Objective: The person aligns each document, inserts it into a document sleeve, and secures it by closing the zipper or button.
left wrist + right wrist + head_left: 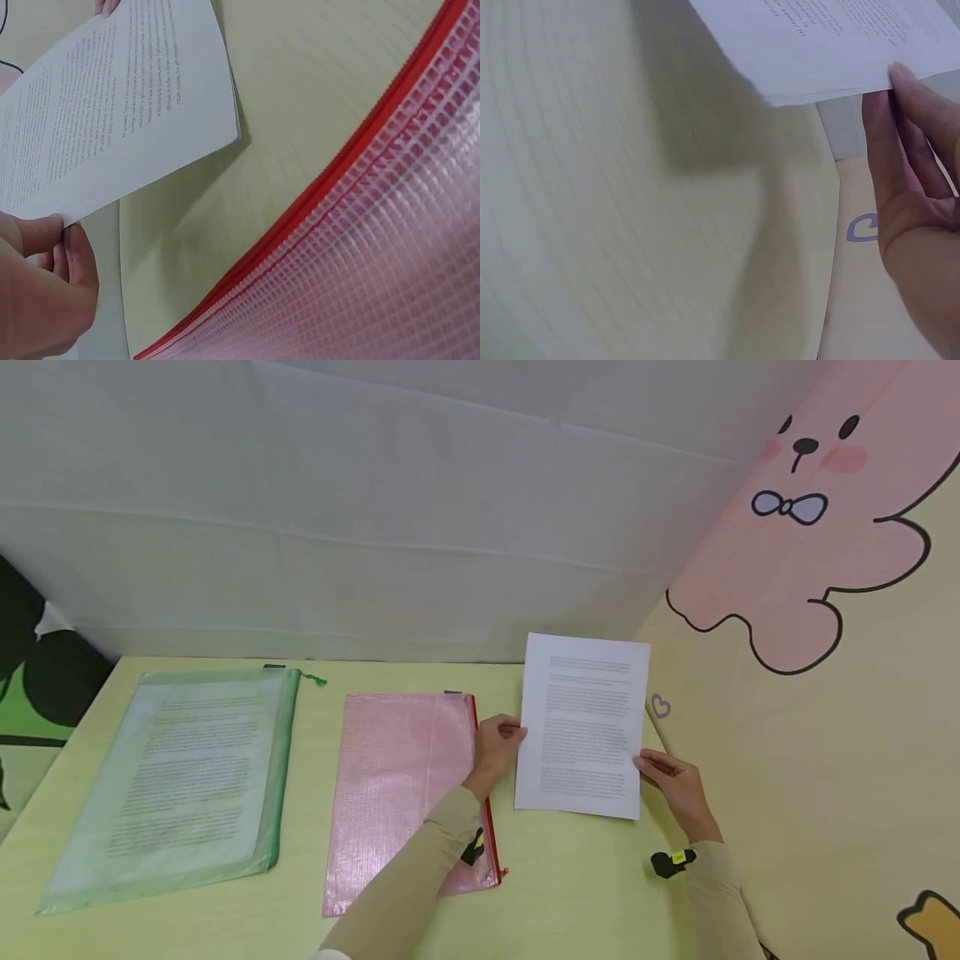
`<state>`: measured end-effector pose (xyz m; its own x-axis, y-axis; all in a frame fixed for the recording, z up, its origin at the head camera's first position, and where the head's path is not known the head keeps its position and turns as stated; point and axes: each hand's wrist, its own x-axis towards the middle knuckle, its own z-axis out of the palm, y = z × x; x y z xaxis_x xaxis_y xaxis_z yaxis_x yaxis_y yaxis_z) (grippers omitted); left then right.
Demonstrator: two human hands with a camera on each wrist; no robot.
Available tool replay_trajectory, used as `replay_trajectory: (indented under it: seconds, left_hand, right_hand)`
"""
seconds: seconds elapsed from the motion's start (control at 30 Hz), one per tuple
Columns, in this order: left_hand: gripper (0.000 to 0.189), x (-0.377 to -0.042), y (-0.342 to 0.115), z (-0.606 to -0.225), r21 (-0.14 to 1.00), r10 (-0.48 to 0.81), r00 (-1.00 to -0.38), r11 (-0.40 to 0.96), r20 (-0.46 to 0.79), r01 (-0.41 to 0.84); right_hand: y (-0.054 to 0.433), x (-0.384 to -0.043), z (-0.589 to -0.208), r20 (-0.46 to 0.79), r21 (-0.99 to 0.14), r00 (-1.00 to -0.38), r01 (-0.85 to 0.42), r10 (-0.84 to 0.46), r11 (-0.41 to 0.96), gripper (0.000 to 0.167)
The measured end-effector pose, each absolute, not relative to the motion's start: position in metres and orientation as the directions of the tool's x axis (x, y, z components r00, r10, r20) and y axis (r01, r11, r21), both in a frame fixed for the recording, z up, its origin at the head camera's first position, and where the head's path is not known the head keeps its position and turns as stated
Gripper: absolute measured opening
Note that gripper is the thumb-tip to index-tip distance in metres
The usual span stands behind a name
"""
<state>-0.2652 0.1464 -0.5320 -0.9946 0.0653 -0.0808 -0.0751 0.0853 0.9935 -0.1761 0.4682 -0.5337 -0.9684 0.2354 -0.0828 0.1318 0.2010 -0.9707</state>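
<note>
A stack of printed paper (583, 727) is held up over the right part of the table, text side facing me. My left hand (497, 750) pinches its left edge between thumb and fingers. On the opposite edge my right hand (678, 789) pinches it the same way. In the right wrist view, the paper's lower corner (780, 90) hangs above the table and casts a shadow. Below my left wrist lies a pink mesh zipper pouch (405, 777), its red zipper (315, 191) running along the side nearest the paper. My left forearm covers part of the pouch.
At the table's left lies a green zipper pouch (191, 768) with printed sheets inside. The pale table (570, 893) meets a white cloth wall (360, 527) at the back. A wall with a pink cartoon bear (795, 560) borders the right side.
</note>
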Motion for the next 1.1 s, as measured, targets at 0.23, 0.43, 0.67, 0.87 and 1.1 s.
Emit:
replay_trajectory:
  seconds: [0.23, 0.43, 0.67, 0.87, 1.1]
  left_hand:
    - [0.008, -0.267, 0.138, -0.520, 0.999, 0.092, -0.995, 0.031, 0.028, 0.031]
    - [0.006, -0.265, 0.126, -0.504, 0.982, 0.152, -0.971, -0.003, 0.186, 0.187]
    - [0.007, -0.264, 0.112, -0.501, 0.952, 0.206, -0.930, -0.073, 0.305, 0.297]
    - [0.004, -0.263, 0.099, -0.508, 0.930, 0.297, -0.881, -0.110, 0.368, 0.351]
    - [0.005, -0.260, 0.088, -0.512, 0.934, 0.389, -0.854, -0.050, 0.344, 0.354]
  right_hand:
    - [0.464, -0.178, -0.529, -0.035, -0.979, -0.978, 0.075, 0.205, 0.188, 0.037]
    - [0.458, -0.180, -0.520, 0.041, -0.985, -0.987, -0.014, 0.155, 0.172, 0.035]
    - [0.450, -0.183, -0.510, 0.103, -0.992, -0.980, -0.090, 0.169, 0.085, 0.021]
    - [0.445, -0.177, -0.504, 0.129, -0.984, -0.974, -0.102, 0.188, 0.143, 0.027]
    - [0.445, -0.167, -0.508, 0.116, -0.961, -0.983, -0.075, 0.141, 0.265, 0.029]
